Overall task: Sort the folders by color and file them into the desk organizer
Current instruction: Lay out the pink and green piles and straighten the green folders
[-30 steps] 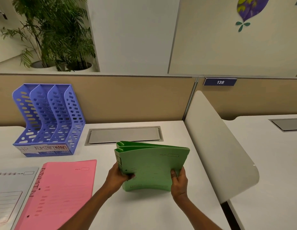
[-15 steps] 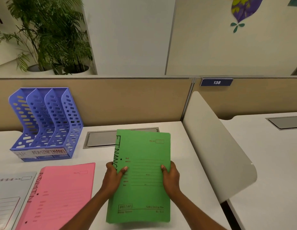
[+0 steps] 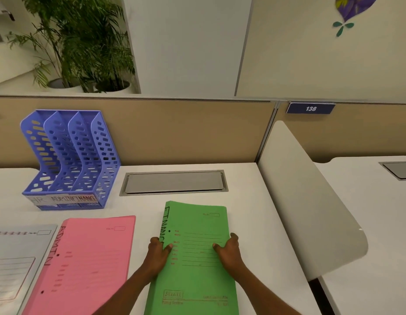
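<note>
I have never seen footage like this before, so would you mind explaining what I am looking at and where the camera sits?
There is no machine here: a person wears one wide-angle camera on the head, looking forward and down, so you see their own two bare arms reaching in from the bottom.

The left hand and the right hand grip the long edges of a green folder stack, marked FINANCE along its spine, low over the white desk.

To its left lie a pink folder marked ADMIN and, at the picture's edge, a grey folder.

Further back stands a blue desk organizer with three slots, labelled HR, ADMIN and FINANCE; all look empty. Beside it is a grey cable hatch set into the desk.
</note>
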A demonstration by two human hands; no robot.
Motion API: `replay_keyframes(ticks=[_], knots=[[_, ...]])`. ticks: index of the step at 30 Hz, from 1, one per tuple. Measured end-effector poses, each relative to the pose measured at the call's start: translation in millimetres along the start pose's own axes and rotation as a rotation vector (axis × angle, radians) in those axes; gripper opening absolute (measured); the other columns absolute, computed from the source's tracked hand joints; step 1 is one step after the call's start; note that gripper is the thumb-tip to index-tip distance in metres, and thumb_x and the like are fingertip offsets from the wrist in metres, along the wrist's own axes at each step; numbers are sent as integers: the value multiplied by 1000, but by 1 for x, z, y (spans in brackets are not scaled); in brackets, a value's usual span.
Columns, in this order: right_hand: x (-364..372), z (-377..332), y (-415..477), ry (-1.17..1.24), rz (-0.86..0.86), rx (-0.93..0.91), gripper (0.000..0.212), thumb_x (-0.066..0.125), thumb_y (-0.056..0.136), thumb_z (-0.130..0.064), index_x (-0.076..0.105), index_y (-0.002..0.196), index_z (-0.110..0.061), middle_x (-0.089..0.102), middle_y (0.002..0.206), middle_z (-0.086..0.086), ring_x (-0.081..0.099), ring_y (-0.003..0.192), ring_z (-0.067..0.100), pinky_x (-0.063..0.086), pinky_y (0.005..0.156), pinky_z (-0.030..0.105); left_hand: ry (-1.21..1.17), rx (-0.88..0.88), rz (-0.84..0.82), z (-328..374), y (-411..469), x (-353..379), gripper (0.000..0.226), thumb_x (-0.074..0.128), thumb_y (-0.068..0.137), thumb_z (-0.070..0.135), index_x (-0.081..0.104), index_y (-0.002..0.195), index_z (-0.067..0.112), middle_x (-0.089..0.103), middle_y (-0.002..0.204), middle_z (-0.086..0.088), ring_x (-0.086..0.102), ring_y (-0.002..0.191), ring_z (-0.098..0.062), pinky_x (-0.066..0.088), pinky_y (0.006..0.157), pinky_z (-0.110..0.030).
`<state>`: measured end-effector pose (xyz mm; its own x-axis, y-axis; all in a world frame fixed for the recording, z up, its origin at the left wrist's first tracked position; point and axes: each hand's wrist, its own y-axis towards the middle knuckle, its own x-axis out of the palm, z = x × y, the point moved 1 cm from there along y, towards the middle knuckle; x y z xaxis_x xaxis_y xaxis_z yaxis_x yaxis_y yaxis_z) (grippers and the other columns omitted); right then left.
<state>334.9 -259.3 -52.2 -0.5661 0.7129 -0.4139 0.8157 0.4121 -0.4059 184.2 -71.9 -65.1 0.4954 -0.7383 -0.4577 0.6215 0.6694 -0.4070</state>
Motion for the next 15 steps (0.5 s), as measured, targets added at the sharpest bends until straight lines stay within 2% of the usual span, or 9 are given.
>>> replay_keyframes(ticks=[3,6,10,15], knots=[[4,8,3,-39,-32,13,55,70,83,-12,38,127,-2,52,126,13,55,118,29,48,102,44,39,-46,-24,-10,0,4,30,54,94,15,34,112,4,47,122,-19,59,104,-29,56,80,-38],[8,14,6,-82,-68,28,57,72,81,-14,41,128,-2,54,127,14,54,119,30,47,102,46,92,-84,-45,-18,-2,8,37,56,94,13,34,119,-1,45,124,-20,53,114,-32,52,92,-45],[12,20,8,-141,-71,29,62,74,80,-17,41,130,-3,53,129,14,52,121,31,44,104,47,75,-129,-59,-21,-7,12,39,57,93,15,33,119,0,45,124,-18,55,109,-28,57,82,-42],[19,20,13,-317,-80,33,74,75,79,-30,35,137,-4,48,135,15,45,127,33,35,110,42,98,-126,-29,-17,-8,10,41,60,91,16,38,122,0,49,123,-16,56,111,-31,53,90,-47]])
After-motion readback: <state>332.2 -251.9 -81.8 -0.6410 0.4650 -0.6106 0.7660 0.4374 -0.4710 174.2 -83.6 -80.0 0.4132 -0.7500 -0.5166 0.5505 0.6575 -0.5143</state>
